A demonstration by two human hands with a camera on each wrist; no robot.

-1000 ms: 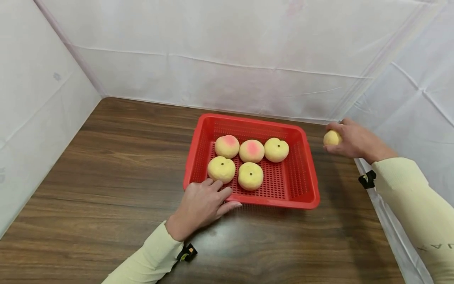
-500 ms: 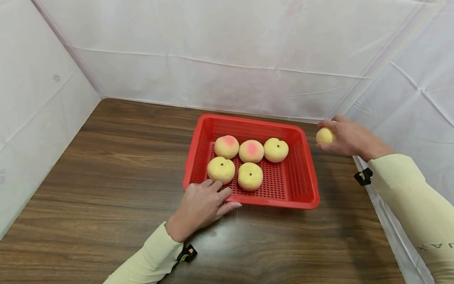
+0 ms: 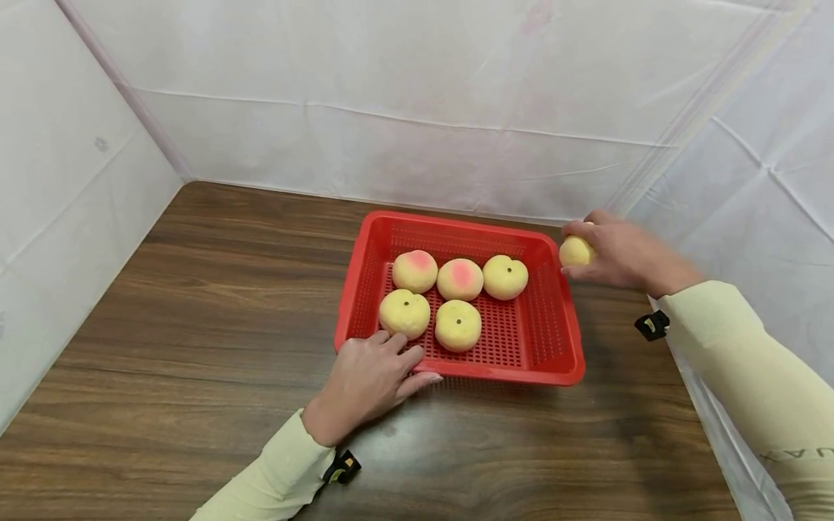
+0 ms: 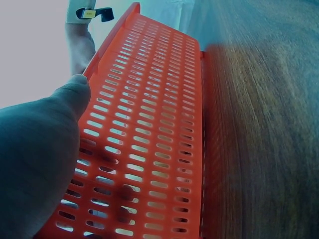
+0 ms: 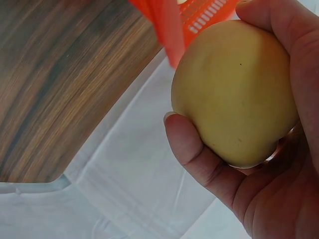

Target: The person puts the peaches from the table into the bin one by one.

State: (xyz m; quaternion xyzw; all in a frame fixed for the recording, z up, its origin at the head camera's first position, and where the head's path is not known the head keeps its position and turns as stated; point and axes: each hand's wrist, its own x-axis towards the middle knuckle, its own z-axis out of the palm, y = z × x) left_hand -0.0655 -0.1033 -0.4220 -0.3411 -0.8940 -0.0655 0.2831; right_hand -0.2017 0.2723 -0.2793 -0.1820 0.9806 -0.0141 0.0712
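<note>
A red perforated plastic basket (image 3: 502, 375) sits on the table with several yellow peaches (image 3: 458, 325) inside, two of them showing a pink blush. My left hand (image 3: 371, 376) grips the basket's front rim near its left corner. Its fingers go over the rim to the inside, and the thumb (image 4: 72, 94) lies outside, as the left wrist view shows. At the basket's back right corner, my right hand (image 3: 612, 250) holds another yellow peach (image 5: 234, 94) between thumb and fingers. This peach appears above the rim in the head view; whether it touches the rim I cannot tell.
The brown wood-grain table (image 3: 195, 318) extends left of the basket and in front of it. White sheeting (image 3: 404, 108) hangs behind the table and along both sides, close to my right forearm.
My right hand has moved left with the peach, from beside the table's right edge to the basket's back right corner. The left hand and the basket have stayed in place.
</note>
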